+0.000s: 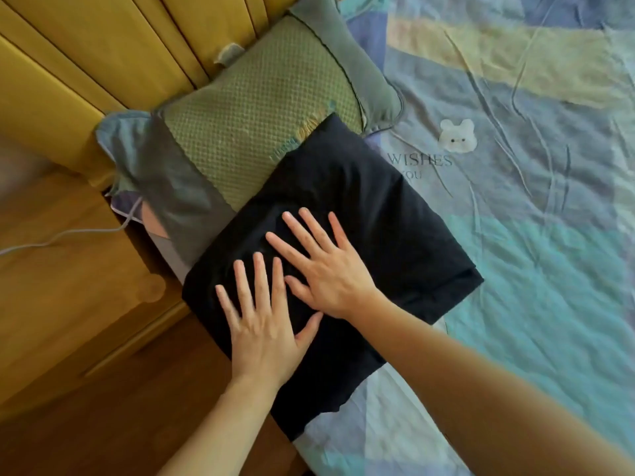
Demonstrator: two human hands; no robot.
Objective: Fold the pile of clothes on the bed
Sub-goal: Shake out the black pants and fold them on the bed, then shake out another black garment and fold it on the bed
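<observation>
from the head view, your left hand (263,324) lies flat on the folded black garment (360,214), fingers (261,273) straight and spread, thumb out to the right. your right hand (326,269) lies flat just beside it, a little further up the cloth, its fingers also straight and spread, its thumb close to your left hand's forefinger. neither hand pinches any cloth. the black garment sits at the left edge of the bed (515,235), folded into a rough rectangle, its far corner overlapping the green pillow (254,108) at the head of the bed. the patterned bedspread carries a small bear print (457,135) just past the garment. a white cable (68,235) trails over the wooden floor (86,338) beside the bed.
</observation>
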